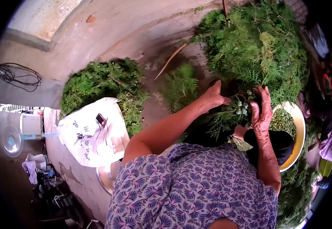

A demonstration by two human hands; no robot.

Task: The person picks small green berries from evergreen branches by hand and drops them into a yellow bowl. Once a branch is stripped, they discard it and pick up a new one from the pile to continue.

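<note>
My left hand (213, 98) reaches in from the left, its fingers curled at the stem side of a leafy conifer branch (227, 119). Small pale-green cones (241, 107) cluster on that branch, between my two hands. On the right, my right hand (263, 111) is beside the cones, thumb and fingers apart, fingertips touching the greenery. Beyond both hands rises a big heap of cut conifer branches (250, 45). Close to my right forearm stands a yellow-rimmed basin (300, 128) holding many small green cones (283, 123). Part of my left fingers is hidden in shadow.
Left lies another branch pile (101, 82), with a white sack (91, 147) against it and a small dark device (101, 120) on top. A loose sprig (183, 86) and a wood strip (170, 61) are on the floor. A fan (12, 140) and a coiled cable (17, 75) are far left.
</note>
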